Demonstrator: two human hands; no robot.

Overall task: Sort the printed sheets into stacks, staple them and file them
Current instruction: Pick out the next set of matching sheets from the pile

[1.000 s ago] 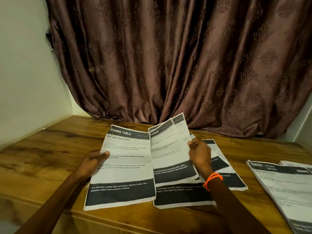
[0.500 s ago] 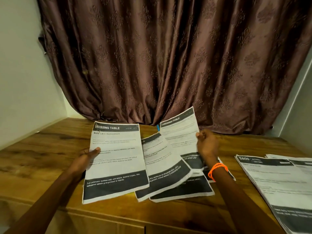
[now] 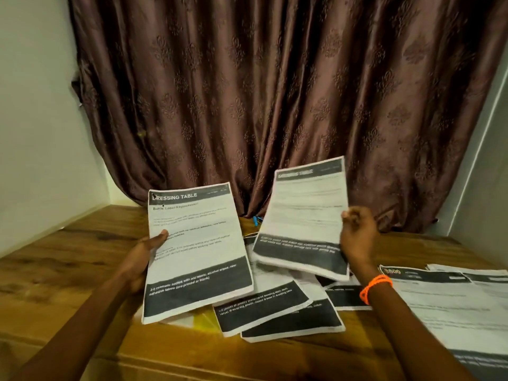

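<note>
Wooden tabletop (image 3: pixel 68 270) is strewn with printed sheets (image 3: pixel 277 309) fanned out between the two forearms. A sheet headed "DRESSING TABLE" (image 3: pixel 196 251) is held raised by the left hand (image 3: pixel 140 259), thumb on its face and fingers behind its left edge. A second, blurred sheet (image 3: pixel 303 215) is pinched at its right edge by the right hand (image 3: pixel 357 235), lifted clear of the loose sheets. Another stack (image 3: pixel 450 306) lies at the right. An orange wristband (image 3: pixel 375 287) is worn on the right wrist. A brown curtain (image 3: pixel 275 92) hangs behind.
</note>
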